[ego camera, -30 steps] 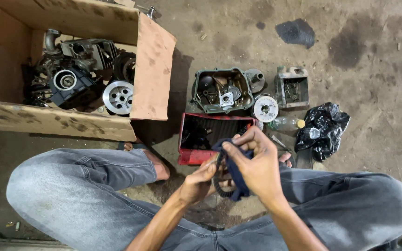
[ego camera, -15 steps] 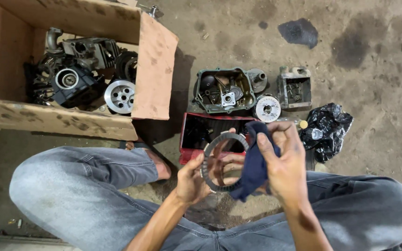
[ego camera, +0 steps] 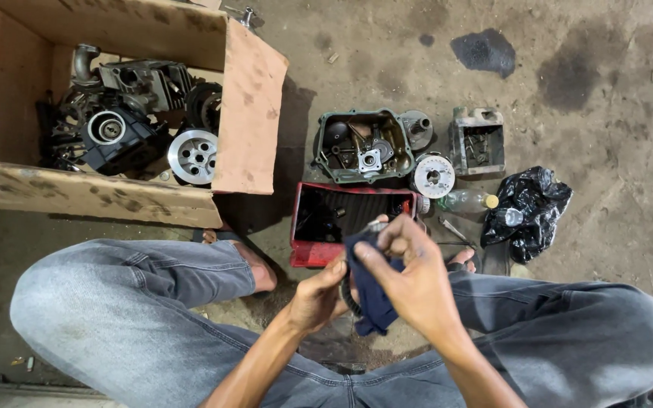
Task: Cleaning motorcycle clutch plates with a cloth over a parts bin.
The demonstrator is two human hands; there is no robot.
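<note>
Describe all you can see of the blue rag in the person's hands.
The blue rag is dark navy cloth, soft and crumpled, bunched in folds with a loose end hanging down. The right hand pinches its top, fingers pressed into it. The left hand meets it from the other side, along with a dark ring part that the rag mostly covers. It is held up above the person's lap, just in front of the red tray.
</note>
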